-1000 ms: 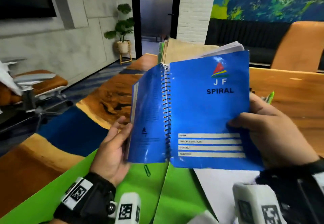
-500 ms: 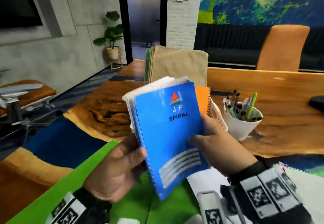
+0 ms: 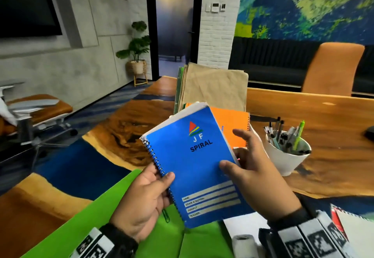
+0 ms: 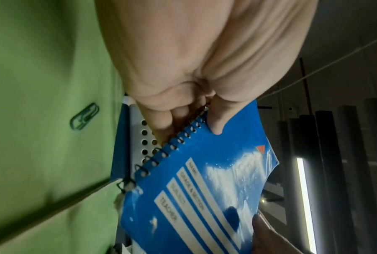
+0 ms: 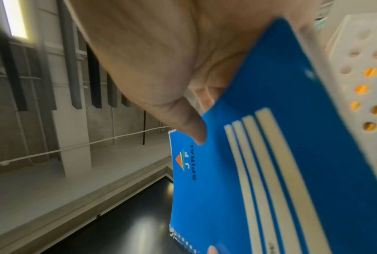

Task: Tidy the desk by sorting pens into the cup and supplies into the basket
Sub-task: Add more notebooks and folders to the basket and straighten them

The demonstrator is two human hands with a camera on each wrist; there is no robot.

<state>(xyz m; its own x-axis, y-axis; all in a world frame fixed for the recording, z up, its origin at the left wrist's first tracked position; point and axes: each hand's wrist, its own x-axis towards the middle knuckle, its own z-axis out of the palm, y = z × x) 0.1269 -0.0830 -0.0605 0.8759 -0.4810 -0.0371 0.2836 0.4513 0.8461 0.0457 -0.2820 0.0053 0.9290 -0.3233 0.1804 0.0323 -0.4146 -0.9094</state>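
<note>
Hands hold a blue spiral notebook [image 3: 199, 168] up above the green folder [image 3: 66, 220]: the left hand [image 3: 141, 203] pinches its wire spine, the right hand [image 3: 261, 179] grips the opposite edge, thumb on the cover. Behind it stand an orange notebook [image 3: 230, 126] in the white basket [image 5: 361, 72] and the pen cup [image 3: 285, 156] to the right.

Grey concrete-panel walls [image 3: 85, 35] carry a dark screen [image 3: 26, 5] at left — beside a dark doorway [image 3: 174, 19] stands a potted plant [image 3: 137, 49]. A blue-green mural [image 3: 307, 5] hangs above a dark sofa [image 3: 271, 61]; an orange chair [image 3: 334, 67] sits behind the wood-and-blue counter [image 3: 323, 116].
</note>
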